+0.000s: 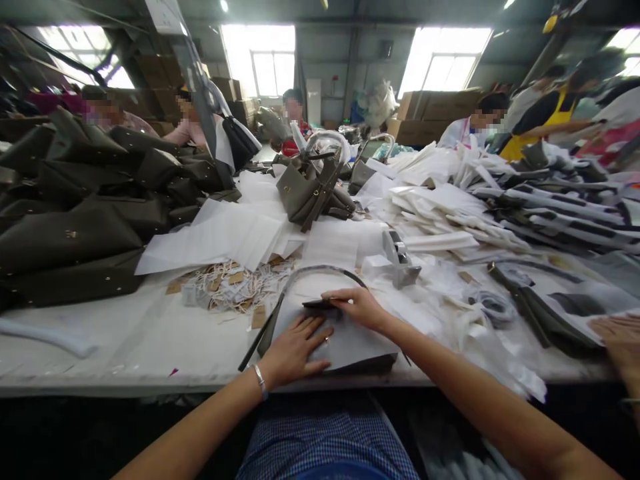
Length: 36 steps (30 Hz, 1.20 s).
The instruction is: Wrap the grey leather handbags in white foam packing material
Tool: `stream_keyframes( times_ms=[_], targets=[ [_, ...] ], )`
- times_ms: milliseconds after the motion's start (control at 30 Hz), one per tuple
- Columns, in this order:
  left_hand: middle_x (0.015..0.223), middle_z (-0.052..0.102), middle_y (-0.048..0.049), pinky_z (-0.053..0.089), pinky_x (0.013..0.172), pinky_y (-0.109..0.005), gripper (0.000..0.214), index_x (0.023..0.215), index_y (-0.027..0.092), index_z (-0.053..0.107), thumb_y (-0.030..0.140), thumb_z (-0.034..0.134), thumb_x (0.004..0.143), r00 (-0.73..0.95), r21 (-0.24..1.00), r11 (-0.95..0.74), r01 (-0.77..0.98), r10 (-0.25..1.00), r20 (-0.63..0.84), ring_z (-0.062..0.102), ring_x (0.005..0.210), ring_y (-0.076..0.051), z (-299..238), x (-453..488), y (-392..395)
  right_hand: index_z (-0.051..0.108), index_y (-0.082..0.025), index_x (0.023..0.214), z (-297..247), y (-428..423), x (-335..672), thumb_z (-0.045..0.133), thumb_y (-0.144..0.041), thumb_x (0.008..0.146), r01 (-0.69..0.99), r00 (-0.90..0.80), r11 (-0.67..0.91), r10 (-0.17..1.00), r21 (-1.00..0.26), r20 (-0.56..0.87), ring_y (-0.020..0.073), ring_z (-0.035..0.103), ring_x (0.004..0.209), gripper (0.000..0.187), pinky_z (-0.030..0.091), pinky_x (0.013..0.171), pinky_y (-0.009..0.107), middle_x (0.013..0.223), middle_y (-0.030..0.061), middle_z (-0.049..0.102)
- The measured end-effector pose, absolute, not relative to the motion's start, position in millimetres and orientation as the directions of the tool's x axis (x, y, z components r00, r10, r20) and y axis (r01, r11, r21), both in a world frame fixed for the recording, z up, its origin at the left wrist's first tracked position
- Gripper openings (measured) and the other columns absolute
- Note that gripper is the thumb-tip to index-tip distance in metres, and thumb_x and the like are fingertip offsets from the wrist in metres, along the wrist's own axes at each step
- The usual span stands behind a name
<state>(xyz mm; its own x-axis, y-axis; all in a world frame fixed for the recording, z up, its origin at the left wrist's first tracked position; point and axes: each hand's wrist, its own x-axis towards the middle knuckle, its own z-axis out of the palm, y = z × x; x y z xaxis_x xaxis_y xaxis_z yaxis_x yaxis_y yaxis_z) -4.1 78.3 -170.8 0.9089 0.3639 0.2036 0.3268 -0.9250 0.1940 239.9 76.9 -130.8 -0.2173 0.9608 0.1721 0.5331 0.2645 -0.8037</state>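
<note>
In front of me on the table lies a dark olive handbag (373,364) with a white wrapping sheet (350,343) over it. Its curved handle (313,269) arches away from me. My left hand (297,350) rests on the sheet, fingers spread flat. Just beyond those fingers, my right hand (361,307) pinches a small dark tab (317,305) above the bag; whether it is a strap end or a closing flap I cannot tell.
To the left are heaped dark handbags (65,233) and a tangle of string tags (235,287). A tape dispenser (399,257) stands beyond my right hand. White sheets (440,207) are piled at the right. Another person's hand (617,333) is at the right edge.
</note>
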Motion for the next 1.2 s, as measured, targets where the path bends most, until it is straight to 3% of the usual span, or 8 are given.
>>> stream_keyframes(
  times_ms=[133,433,667,833,1000,1200],
  targets=[
    [0.134,0.059,-0.0138,0.032,0.116,-0.054,0.061,0.141,0.02,0.05,0.054,0.058,0.091,0.898,0.231,-0.927,0.295,0.352,0.264,0.052,0.128,-0.031,-169,-2,78,0.07,-0.024,0.124,-151,33,248,0.049,-0.005,0.088,0.487,-0.509,0.545,0.812,-0.682,0.286,0.022,0.055,0.129,0.046,0.038,0.115,0.043,0.132,0.0046,0.064],
    [0.123,0.066,-0.0163,0.046,0.107,-0.049,0.054,0.13,0.013,0.057,0.051,0.06,0.092,0.841,0.154,-0.949,0.275,0.315,0.441,0.063,0.115,-0.028,-180,-12,68,0.05,-0.026,0.145,-176,23,248,0.047,0.0,0.087,0.576,-0.616,0.624,0.756,-0.527,0.222,0.0229,0.035,0.143,0.064,0.03,0.118,0.048,0.149,0.0056,0.048],
    [0.127,0.067,-0.0053,0.051,0.104,-0.033,0.035,0.133,0.022,0.053,0.023,0.054,0.098,0.891,0.142,-0.986,0.085,0.139,0.432,0.063,0.117,-0.018,-183,-15,60,0.054,-0.022,0.142,-180,21,246,0.045,-0.005,0.092,0.623,-0.624,0.617,0.763,-0.48,0.171,0.0254,0.036,0.143,0.053,0.03,0.117,0.051,0.147,0.0078,0.051],
    [0.126,0.067,-0.0077,0.053,0.101,-0.028,0.033,0.13,0.017,0.055,0.015,0.046,0.098,0.919,0.231,-0.97,0.078,0.16,0.359,0.064,0.114,-0.016,-171,-12,56,0.058,-0.022,0.138,-176,23,243,0.047,-0.01,0.096,0.646,-0.646,0.649,0.745,-0.403,0.165,0.0261,0.041,0.14,0.045,0.036,0.113,0.049,0.143,0.0098,0.055],
    [0.131,0.064,-0.0098,0.051,0.105,-0.031,0.04,0.136,0.017,0.051,0.016,0.047,0.096,0.932,0.271,-0.959,0.083,0.171,0.319,0.061,0.121,-0.019,-167,-13,53,0.073,-0.02,0.104,-160,39,234,0.059,-0.018,0.097,0.651,-0.709,0.735,0.678,-0.192,0.191,0.0211,0.06,0.107,0.015,0.048,0.091,0.033,0.113,0.0064,0.07],
    [0.134,0.062,-0.0092,0.05,0.105,-0.03,0.045,0.138,0.018,0.05,0.018,0.05,0.094,0.931,0.228,-0.967,0.11,0.181,0.317,0.061,0.122,-0.02,-173,-15,55,0.066,-0.022,0.095,-148,63,232,0.06,-0.021,0.097,0.514,-0.853,0.857,0.515,-0.038,0.081,0.0186,0.053,0.094,0.007,0.043,0.073,0.027,0.105,0.0027,0.065]
  ],
)
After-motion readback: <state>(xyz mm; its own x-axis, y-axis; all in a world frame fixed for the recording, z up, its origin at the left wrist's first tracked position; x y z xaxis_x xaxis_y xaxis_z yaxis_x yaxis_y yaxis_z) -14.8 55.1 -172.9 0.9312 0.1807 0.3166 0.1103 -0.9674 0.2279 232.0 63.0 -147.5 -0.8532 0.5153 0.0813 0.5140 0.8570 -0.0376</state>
